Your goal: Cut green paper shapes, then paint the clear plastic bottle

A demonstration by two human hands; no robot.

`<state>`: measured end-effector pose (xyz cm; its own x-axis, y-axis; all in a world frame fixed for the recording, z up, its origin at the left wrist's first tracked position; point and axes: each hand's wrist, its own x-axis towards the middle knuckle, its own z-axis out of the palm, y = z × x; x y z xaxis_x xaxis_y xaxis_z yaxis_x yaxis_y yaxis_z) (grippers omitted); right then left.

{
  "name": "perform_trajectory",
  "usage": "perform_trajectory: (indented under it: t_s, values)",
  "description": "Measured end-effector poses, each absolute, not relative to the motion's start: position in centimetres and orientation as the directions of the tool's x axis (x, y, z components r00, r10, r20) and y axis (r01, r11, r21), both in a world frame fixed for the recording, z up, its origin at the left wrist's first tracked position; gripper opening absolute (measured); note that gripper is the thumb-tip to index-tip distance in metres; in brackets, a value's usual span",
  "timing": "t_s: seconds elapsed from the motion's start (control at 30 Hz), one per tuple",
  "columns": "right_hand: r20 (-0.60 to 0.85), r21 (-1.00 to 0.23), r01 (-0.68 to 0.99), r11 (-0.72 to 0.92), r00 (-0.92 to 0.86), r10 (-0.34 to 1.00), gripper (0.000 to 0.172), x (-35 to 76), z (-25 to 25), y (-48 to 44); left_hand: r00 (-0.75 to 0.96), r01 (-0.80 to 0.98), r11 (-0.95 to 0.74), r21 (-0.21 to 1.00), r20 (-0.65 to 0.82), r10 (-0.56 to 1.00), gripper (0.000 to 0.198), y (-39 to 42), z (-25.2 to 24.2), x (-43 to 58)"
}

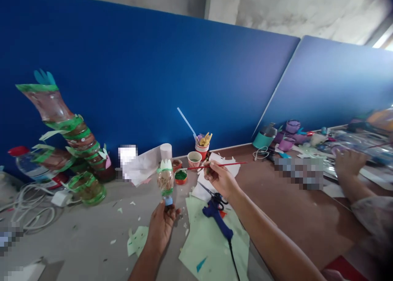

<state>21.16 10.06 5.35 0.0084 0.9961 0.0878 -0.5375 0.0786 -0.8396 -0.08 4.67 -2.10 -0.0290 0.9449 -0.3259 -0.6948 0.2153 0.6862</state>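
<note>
A small clear bottle (pixel 166 180), painted brown and green with pale pointed shapes at its top, stands upright in my left hand (pixel 162 221), whose fingers hold its blue cap at the bottom. My right hand (pixel 219 176) pinches a thin red paintbrush (pixel 233 164), its tip pointing left over the green paint. That paint sits in a small orange-rimmed container (pixel 180 176), just right of the bottle. Behind it are a container of brown paint (pixel 176 164) and a paper cup (pixel 194 160).
Scissors (pixel 216 197) and a blue glue gun (pixel 217 221) lie on green paper (pixel 196 240) below my right hand. Painted bottles (pixel 82 144) and white cables (pixel 37 207) are at left. Another person's hand (pixel 350 164) rests at right near clutter.
</note>
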Motion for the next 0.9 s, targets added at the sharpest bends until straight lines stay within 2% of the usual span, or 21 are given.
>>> perform_trajectory:
  t_s: [0.2, 0.53, 0.9]
  values:
    - [0.120, -0.817, -0.561, 0.134, 0.062, 0.991, 0.022, 21.3, 4.4, 8.2, 0.083, -0.724, 0.273, 0.634, -0.313, 0.946, 0.019, 4.2, -1.7, 0.2]
    - [0.140, -0.814, -0.558, 0.160, 0.079, 0.987, 0.022, 20.5, 2.5, 6.9, 0.168, -0.695, 0.299, 0.654, -0.257, 0.952, 0.023, 3.9, -1.8, 0.3]
    - [0.172, -0.828, -0.526, 0.193, 0.090, 0.981, 0.021, 20.4, 1.9, 6.6, 0.130, -0.650, 0.282, 0.705, -0.263, 0.956, 0.027, 3.8, -2.2, 0.6]
